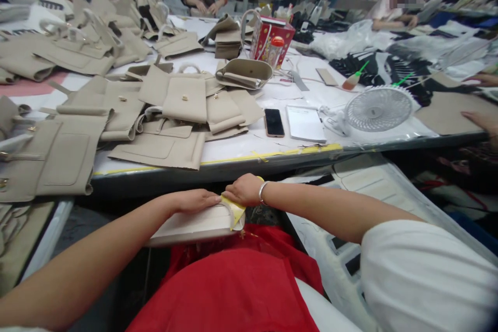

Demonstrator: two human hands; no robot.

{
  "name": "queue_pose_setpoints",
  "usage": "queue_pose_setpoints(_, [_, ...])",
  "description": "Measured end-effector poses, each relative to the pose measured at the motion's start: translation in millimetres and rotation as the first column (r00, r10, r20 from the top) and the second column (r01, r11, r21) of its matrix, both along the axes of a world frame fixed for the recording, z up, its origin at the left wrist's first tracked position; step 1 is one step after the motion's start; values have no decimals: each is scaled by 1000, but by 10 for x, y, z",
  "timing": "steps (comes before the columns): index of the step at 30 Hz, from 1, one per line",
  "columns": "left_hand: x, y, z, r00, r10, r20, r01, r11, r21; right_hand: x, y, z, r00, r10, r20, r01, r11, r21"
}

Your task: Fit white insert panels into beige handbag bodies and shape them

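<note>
A pale, cream-coloured bag piece (190,227) lies across my lap, below the table edge. My left hand (196,201) holds it from above, fingers along its top side and pointing right; the underside of its grip is hidden. At the piece's right end, my right hand (244,190) is closed around a yellow cloth or sheet (235,212), which folds over the corner of the piece. The fingertips of both hands almost meet. A silver bracelet (262,193) circles my right wrist.
Beige handbags (184,98) and bag parts crowd the white table (233,151) on the left. A phone (274,123), notepad (305,123) and white fan (379,109) stand near its edge. Behind are a red box (286,36) and a glue bottle (352,80). Other people work around the table.
</note>
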State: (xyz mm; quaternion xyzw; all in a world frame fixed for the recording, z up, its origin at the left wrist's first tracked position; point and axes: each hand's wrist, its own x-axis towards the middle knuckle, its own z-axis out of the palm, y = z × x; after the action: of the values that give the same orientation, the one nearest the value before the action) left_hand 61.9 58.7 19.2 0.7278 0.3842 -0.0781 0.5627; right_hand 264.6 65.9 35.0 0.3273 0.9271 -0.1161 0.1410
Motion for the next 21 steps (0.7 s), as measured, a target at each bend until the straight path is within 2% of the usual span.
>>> queue_pose_setpoints(6, [-227, -178, 66, 991, 130, -31, -125, 982, 141, -255, 10, 18, 1000, 11, -29, -10, 1000, 14])
queue_pose_setpoints(11, [-301, -332, 128, 932, 301, -204, -231, 923, 307, -448, -7, 70, 1000, 12, -23, -11, 999, 43])
queue_pose_setpoints(14, [-363, -447, 169, 905, 411, -115, -359, 879, 314, -417, 43, 154, 999, -17, -27, 18, 998, 55])
queue_pose_setpoints(16, [-409, -548, 193, 898, 437, -53, -396, 855, 334, -256, 69, 229, 994, -108, -35, 110, 990, 87])
queue_pose_setpoints(18, [-410, -657, 215, 915, 397, -72, -339, 852, 399, -5, 49, 297, 974, -225, -39, 228, 965, 130])
queue_pose_setpoints(21, [-252, -777, 230, 950, 253, -181, -129, 849, 512, 390, -115, 332, 934, -357, -8, 354, 921, 165])
